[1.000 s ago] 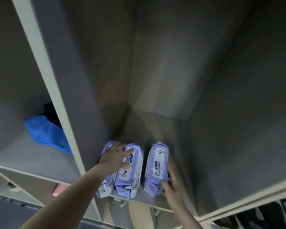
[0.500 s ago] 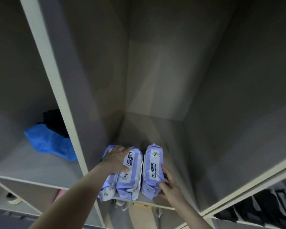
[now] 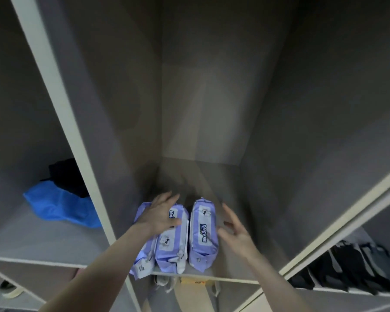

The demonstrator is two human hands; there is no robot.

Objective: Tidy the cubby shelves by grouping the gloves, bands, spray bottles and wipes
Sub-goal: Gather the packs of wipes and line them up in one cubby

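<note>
Head view: three purple wipes packs stand side by side at the near edge of the middle cubby point(image 3: 203, 181), hard against its left wall. The left hand point(image 3: 160, 215) lies flat with straight fingers across the tops of the left pack point(image 3: 142, 262) and middle pack point(image 3: 171, 248). The right pack point(image 3: 203, 235) stands just beside the middle one. The right hand point(image 3: 234, 233) hovers just right of that pack, fingers spread and relaxed, holding nothing; whether it touches the pack I cannot tell. In the left cubby, a blue glove heap point(image 3: 61, 206) lies with a black item point(image 3: 65, 176) behind it. Dark folded things point(image 3: 351, 266) sit in the lower right cubby.
</note>
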